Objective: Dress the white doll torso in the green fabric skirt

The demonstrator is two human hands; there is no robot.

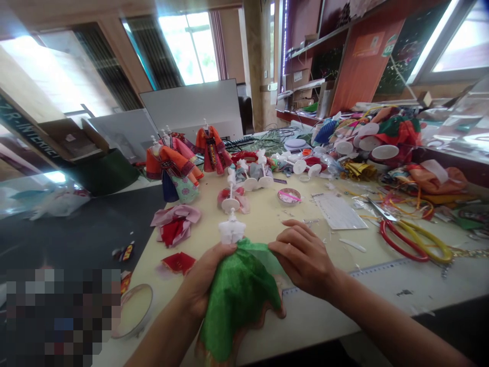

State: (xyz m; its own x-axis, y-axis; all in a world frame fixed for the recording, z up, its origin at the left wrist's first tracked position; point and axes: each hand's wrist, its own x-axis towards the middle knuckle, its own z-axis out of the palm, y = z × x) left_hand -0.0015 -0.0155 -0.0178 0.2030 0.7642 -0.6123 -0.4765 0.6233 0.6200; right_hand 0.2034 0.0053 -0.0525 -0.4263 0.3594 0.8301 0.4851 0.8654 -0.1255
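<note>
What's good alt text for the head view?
A left hand and right hand gather green sparkly fabric beneath a small white plastic dress form on a cream worktable. Miniature robed costumes stand beyond, with red-and-yellow-handled scissors to the right.

We are looking across a cream table [263,219] where costumed dolls [171,165] are standing on the left, with a pink-and-red dress [175,224] lying near them. Red-and-yellow scissors [410,237] are resting on the right, near a paper sheet [338,211] and a small dish [289,196], while fabric scraps [385,132] are lying heaped beyond. A window [189,43] is glowing behind.
</note>
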